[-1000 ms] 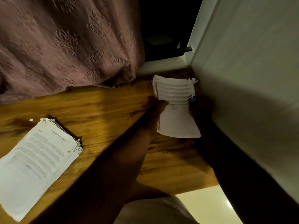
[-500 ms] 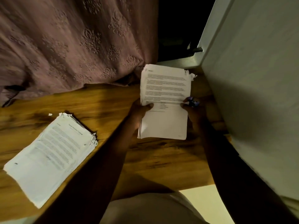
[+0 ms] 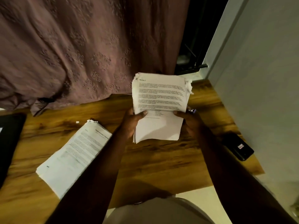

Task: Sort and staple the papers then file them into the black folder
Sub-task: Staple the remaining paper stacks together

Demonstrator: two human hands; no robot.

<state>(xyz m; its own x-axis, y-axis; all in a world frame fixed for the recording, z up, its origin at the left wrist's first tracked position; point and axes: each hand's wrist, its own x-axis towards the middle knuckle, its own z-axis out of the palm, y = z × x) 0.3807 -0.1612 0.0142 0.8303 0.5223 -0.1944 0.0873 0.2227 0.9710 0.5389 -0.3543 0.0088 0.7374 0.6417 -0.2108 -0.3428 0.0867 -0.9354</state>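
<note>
Two hands hold one stack of papers [image 3: 159, 107] up over the far middle of the wooden worktop [image 3: 161, 167]. The left hand [image 3: 131, 122] grips the stack's left edge, thumb pressed on the printed front sheet and fingers curled behind it. The right hand [image 3: 188, 122] grips the right edge the same way, thumb on the front and fingers wrapped round the back. A small shiny blue-and-silver item [image 3: 191, 110] sits at the right fingers; what it is cannot be told. The front sheet carries a short heading and several blocks of print, too blurred to read. The stack's far right corner is ragged and curled.

A second stack of papers [image 3: 76, 156] lies flat on the worktop to the left, turned at an angle, well apart from the held stack and partly covered by the left forearm. A tiny paper scrap [image 3: 77, 122] lies just beyond its far corner. At the left edge of view lies the black folder [image 3: 9, 143], flat and cut off by the frame. Near the right edge of the worktop, beside the pale wall [image 3: 258, 78], rests a dark oblong object [image 3: 237, 147] with a small light label; whether it is a stapler cannot be told. A mauve embroidered curtain [image 3: 80, 54] hangs along the far side, its hem touching the worktop.
</note>
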